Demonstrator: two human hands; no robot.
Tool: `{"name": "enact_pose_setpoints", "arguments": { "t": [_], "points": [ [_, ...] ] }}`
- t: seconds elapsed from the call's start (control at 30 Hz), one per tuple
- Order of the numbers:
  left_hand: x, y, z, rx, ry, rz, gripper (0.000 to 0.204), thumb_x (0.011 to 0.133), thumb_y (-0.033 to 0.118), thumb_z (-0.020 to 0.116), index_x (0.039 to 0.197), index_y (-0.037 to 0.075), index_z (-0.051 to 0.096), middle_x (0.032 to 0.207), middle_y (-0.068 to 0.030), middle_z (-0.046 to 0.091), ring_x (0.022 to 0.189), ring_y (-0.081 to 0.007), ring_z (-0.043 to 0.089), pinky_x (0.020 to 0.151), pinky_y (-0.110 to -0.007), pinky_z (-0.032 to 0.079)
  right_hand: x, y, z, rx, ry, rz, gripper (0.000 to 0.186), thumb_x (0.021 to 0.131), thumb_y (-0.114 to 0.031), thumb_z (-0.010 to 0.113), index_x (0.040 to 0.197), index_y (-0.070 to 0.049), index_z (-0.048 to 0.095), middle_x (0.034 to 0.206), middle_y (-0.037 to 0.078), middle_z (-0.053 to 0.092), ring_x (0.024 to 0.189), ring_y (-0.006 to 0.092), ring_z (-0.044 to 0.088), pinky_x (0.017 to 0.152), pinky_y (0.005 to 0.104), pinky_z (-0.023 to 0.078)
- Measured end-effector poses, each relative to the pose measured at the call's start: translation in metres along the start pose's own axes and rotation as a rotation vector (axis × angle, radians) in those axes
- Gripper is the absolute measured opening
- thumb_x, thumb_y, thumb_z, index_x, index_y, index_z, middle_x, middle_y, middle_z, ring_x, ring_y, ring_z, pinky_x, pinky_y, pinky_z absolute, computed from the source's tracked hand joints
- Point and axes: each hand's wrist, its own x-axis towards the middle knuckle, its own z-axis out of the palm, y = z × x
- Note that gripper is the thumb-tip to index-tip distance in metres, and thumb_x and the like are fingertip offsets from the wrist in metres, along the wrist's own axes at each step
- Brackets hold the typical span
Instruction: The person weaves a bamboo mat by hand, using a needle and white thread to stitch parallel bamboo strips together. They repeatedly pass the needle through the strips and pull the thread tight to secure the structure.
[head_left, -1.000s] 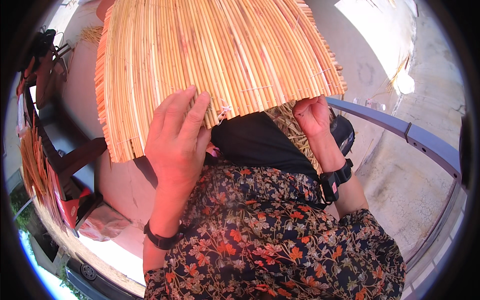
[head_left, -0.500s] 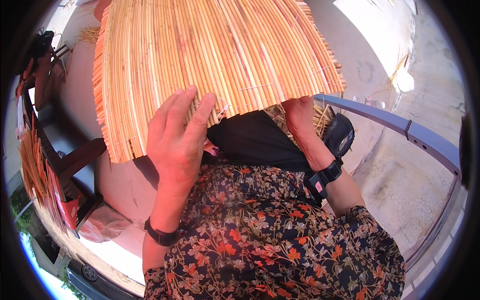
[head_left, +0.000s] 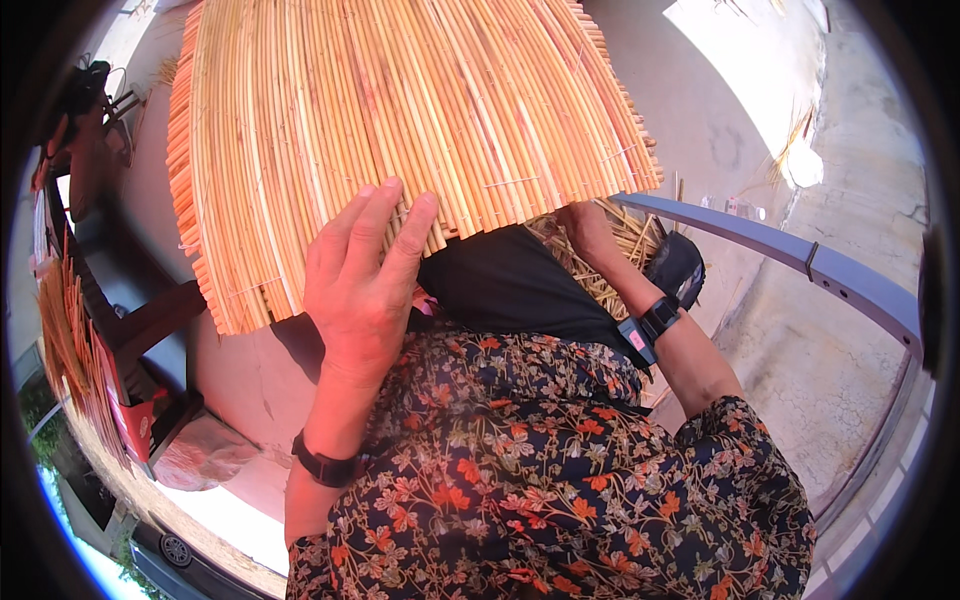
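Observation:
A mat of pale reed rods (head_left: pixel 420 100) tied with fine string fills the upper middle, over my dark trouser leg (head_left: pixel 490 285). My left hand (head_left: pixel 360 270) grips its near edge, fingers laid on top and thumb out of sight. My right hand (head_left: pixel 585 230) reaches under the edge right of centre, its fingers hidden by the mat. Loose straw (head_left: pixel 610 275) shows beneath, behind my right wrist.
A blue-grey metal bar (head_left: pixel 750 230) curves along the right. Dark wooden furniture (head_left: pixel 150 330) with a bundle of thin sticks (head_left: pixel 65 350) stands at the left. Pale concrete floor (head_left: pixel 800 420) shows at the right; a car (head_left: pixel 170 550) sits at lower left.
The mat has shifted slightly left. My right hand has moved left and farther under it, so its fingers no longer show. My left hand has moved slightly right along the mat.

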Motion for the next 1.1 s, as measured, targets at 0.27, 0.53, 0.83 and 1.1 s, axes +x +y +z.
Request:
{"name": "enact_pose_setpoints", "arguments": {
  "t": [0.27, 0.53, 0.83, 1.1],
  "points": [
    [0.002, -0.003, -0.003, 0.029, 0.019, 0.001, 0.057, 0.068, -0.007, 0.072, 0.121, 0.013, 0.074, 0.115, -0.0067, 0.072, 0.102, -0.0253, 0.069, 0.088, -0.035, 0.055, -0.015, -0.019, -0.019, 0.633, 0.077, 0.154, 0.013, 0.098, -0.012, 0.064, 0.091, -0.002, 0.063, 0.078, 0.000, 0.061, 0.072, 0.0080, 0.057, 0.066, 0.0270, 0.047],
    [0.037, -0.003, -0.042, 0.122, 0.034, 0.098, 0.049, 0.075, -0.003, 0.070, 0.122, 0.008, 0.072, 0.117, -0.0083, 0.073, 0.105, -0.0252, 0.069, 0.087, -0.035, 0.054, -0.035, -0.165, -0.075, 0.599, -0.039, -0.014, 0.009, 0.096, -0.009, 0.068, 0.098, -0.001, 0.071, 0.080, -0.002, 0.066, 0.065, 0.0049, 0.055, 0.061, 0.0230, 0.045],
    [0.084, 0.000, -0.098, 0.099, 0.155, 0.186, 0.038, 0.078, 0.002, 0.077, 0.116, 0.005, 0.073, 0.105, -0.0119, 0.075, 0.094, -0.0268, 0.073, 0.079, -0.035, 0.056, -0.038, -0.279, -0.084, 0.795, -0.098, -0.408, 0.010, 0.095, -0.002, 0.068, 0.104, 0.000, 0.073, 0.088, 0.003, 0.069, 0.066, 0.0052, 0.060, 0.057, 0.0203, 0.047],
    [0.115, 0.000, -0.140, 0.044, 0.083, 0.107, 0.034, 0.083, -0.004, 0.078, 0.117, 0.002, 0.073, 0.103, -0.0146, 0.075, 0.089, -0.0225, 0.074, 0.079, -0.032, 0.058, -0.038, -0.316, -0.087, 0.909, -0.045, -0.543, 0.007, 0.097, -0.006, 0.069, 0.100, 0.000, 0.071, 0.085, 0.001, 0.067, 0.065, 0.0024, 0.058, 0.057, 0.0201, 0.045]
  ]
}}
